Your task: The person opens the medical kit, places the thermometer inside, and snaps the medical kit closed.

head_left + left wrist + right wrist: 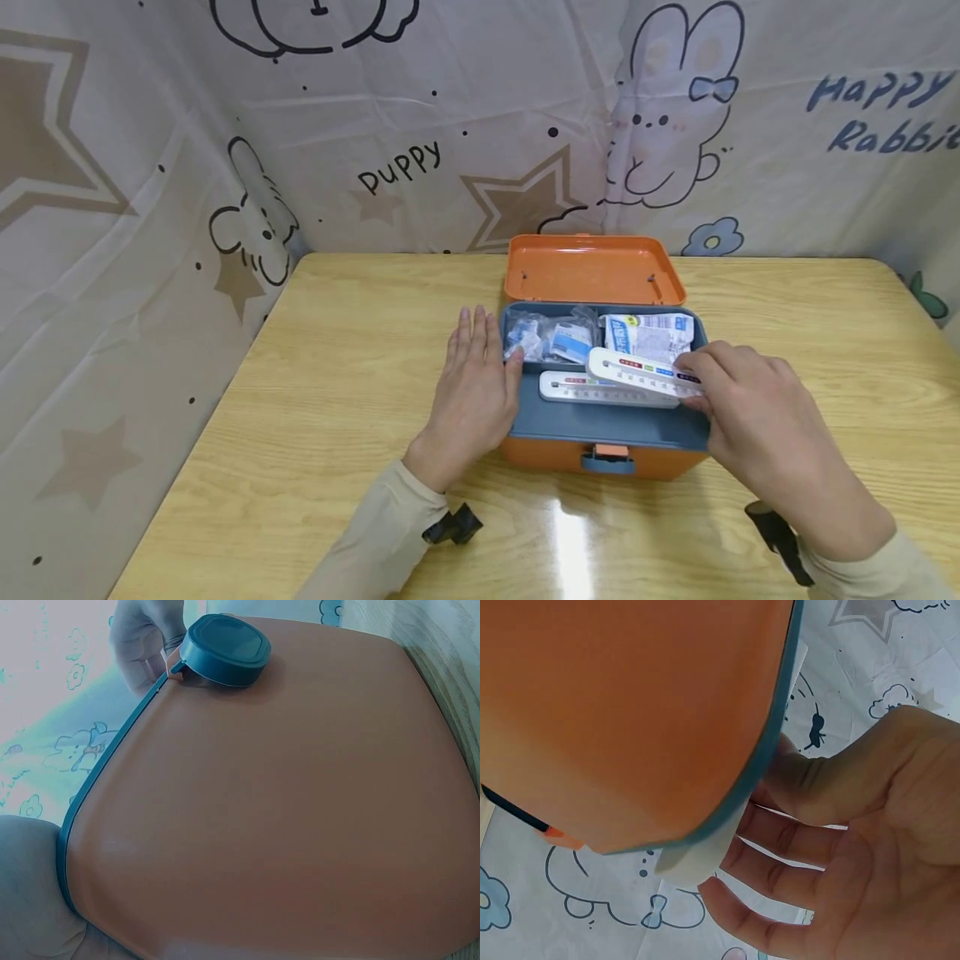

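An orange and blue storage box (540,457) stands on the table with its orange lid (596,268) tipped back. With fingers stretched straight, my left hand (472,396) rests against the box's left side. My right hand (772,433) pinches the right end of a white thermometer (637,372) with coloured marks, slanted above the box. Below it, a second white thermometer (558,388) lies on the blue surface (577,423), partly covered by the first. In the right wrist view, the right hand's fingers (780,877) show past the blue rim (769,742), with a white end beside them.
Clear bags with blue and white items (551,337) fill the box's rear left compartment. A white and blue packet (652,332) sits in the rear right one. A blue latch (607,462) is on the front. Behind the wooden table (360,350) hangs a printed cloth (450,108).
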A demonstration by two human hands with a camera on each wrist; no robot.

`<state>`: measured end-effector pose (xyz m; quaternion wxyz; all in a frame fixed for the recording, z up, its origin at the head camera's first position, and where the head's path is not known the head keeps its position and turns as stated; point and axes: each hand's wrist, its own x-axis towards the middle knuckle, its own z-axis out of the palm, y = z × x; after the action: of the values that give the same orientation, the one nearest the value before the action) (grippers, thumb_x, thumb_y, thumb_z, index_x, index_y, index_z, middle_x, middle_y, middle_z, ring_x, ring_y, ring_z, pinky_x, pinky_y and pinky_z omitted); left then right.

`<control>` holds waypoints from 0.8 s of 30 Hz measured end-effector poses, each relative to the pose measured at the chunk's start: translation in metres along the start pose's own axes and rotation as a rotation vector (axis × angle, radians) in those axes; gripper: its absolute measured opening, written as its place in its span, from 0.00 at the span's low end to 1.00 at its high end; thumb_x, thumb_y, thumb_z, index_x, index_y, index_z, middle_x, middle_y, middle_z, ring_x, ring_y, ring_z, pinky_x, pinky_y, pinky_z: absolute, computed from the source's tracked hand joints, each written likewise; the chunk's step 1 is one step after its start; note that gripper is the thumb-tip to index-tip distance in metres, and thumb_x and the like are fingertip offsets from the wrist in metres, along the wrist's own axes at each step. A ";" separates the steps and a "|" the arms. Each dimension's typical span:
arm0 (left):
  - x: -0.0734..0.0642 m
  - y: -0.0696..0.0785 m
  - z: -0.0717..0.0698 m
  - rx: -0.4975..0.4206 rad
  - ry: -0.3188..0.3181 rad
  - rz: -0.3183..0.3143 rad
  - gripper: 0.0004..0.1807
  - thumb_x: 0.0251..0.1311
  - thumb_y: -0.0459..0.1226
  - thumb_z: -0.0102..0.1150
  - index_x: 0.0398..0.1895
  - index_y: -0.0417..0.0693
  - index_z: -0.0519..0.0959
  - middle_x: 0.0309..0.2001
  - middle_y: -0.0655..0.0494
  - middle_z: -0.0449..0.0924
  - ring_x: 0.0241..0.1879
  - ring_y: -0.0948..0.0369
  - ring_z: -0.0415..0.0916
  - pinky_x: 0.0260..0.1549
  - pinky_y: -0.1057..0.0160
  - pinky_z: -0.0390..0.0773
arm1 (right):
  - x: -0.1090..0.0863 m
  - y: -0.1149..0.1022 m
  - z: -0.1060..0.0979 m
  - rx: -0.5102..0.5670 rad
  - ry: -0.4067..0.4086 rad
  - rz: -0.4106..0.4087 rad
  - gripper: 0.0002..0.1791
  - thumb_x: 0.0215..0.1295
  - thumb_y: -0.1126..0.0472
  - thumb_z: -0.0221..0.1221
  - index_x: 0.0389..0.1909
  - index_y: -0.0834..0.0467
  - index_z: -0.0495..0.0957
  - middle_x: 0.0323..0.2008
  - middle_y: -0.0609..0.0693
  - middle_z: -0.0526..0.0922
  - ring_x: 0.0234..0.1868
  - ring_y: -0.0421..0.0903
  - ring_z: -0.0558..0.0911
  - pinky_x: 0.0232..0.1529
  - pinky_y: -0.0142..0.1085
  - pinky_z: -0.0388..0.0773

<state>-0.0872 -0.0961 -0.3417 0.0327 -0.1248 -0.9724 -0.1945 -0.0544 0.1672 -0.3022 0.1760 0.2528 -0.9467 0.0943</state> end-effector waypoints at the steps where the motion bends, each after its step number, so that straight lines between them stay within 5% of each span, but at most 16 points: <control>1: 0.000 0.000 0.000 -0.001 0.003 0.003 0.33 0.77 0.47 0.26 0.71 0.27 0.51 0.74 0.33 0.43 0.74 0.44 0.30 0.71 0.48 0.40 | 0.000 -0.001 0.000 0.000 -0.001 -0.001 0.21 0.43 0.74 0.72 0.42 0.68 0.79 0.38 0.60 0.81 0.38 0.59 0.80 0.37 0.57 0.75; 15: 0.000 0.001 -0.001 0.012 0.001 -0.002 0.33 0.77 0.46 0.26 0.71 0.27 0.51 0.73 0.33 0.43 0.74 0.43 0.31 0.71 0.48 0.40 | 0.001 -0.013 0.004 0.023 -0.029 -0.035 0.18 0.47 0.71 0.71 0.41 0.65 0.80 0.39 0.57 0.81 0.41 0.57 0.79 0.42 0.54 0.75; 24: 0.001 0.000 -0.001 0.006 -0.011 -0.002 0.33 0.77 0.47 0.25 0.71 0.27 0.51 0.74 0.33 0.43 0.74 0.43 0.31 0.71 0.48 0.40 | 0.005 -0.023 0.010 0.032 -0.147 -0.049 0.18 0.50 0.69 0.71 0.44 0.62 0.81 0.41 0.54 0.81 0.44 0.55 0.79 0.45 0.53 0.75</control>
<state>-0.0877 -0.0959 -0.3406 0.0274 -0.1246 -0.9733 -0.1910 -0.0498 0.1426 -0.3069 0.1043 0.2849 -0.9490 0.0861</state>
